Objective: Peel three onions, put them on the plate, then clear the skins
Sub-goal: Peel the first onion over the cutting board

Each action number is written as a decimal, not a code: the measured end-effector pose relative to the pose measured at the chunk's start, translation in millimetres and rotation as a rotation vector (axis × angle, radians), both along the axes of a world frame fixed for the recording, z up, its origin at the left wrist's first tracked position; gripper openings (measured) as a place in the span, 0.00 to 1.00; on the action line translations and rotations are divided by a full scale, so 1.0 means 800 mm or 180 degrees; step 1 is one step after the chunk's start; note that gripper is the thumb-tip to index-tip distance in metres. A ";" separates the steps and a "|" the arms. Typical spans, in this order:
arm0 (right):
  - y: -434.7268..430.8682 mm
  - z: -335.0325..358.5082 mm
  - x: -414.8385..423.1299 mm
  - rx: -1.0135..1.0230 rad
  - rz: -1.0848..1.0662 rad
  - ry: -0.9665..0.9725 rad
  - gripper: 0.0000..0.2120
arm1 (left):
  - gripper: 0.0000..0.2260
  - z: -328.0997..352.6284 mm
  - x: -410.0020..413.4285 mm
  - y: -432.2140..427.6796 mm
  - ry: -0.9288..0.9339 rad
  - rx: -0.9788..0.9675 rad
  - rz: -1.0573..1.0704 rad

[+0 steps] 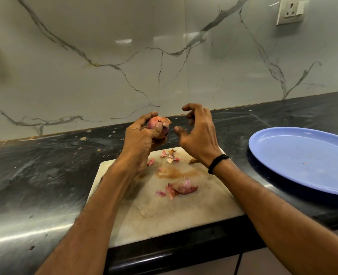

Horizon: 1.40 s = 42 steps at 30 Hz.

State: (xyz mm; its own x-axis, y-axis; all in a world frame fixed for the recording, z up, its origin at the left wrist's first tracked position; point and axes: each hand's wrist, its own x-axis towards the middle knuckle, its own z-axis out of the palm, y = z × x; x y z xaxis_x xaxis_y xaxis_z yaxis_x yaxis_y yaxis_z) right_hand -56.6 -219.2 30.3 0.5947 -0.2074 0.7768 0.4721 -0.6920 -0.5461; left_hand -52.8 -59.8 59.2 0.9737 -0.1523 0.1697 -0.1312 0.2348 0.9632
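The cutting board (164, 215) lies at the near edge of the dark bench (45, 175). On its middle sit a large curl of purple skin (182, 187) and smaller scraps. More skin flakes (172, 156) lie toward its far edge, beyond a brownish stain.

Above the board's far edge, the left hand (142, 139) holds the onion (157, 127), its fingers wrapped around the lower half. A dry flap of skin (167, 122) stands loose at the top. The right hand (199, 135) hovers just to the right of the onion, apart from it. Its fingers (188, 108) are loosely curled and released, with nothing visible between them.

The onion looks firm, light and round. Its peeled patches are likely slick, so a full cupped hold like the left hand's suits it better than a fingertip pinch. The skin is papery and will probably tear in bits, so the raised flap is the best place to pinch, pulling down toward the root.

To the right of the board, the blue plate (303, 155) holds no onion, only a tiny pink speck. I judge the peeling to be at an early stage.
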 end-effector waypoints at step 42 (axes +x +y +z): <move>0.012 -0.004 0.000 -0.0444 0.0542 -0.0321 0.19 | 0.18 0.009 -0.008 0.005 0.0430 -0.0734 -0.0376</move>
State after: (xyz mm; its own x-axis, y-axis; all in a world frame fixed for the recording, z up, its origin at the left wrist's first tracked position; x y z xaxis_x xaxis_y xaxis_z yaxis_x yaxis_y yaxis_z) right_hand -56.8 -209.7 26.9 0.5297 0.0028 0.8482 0.6358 -0.6632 -0.3948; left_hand -59.4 -55.9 66.2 0.9676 -0.2383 0.0831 0.0358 0.4557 0.8894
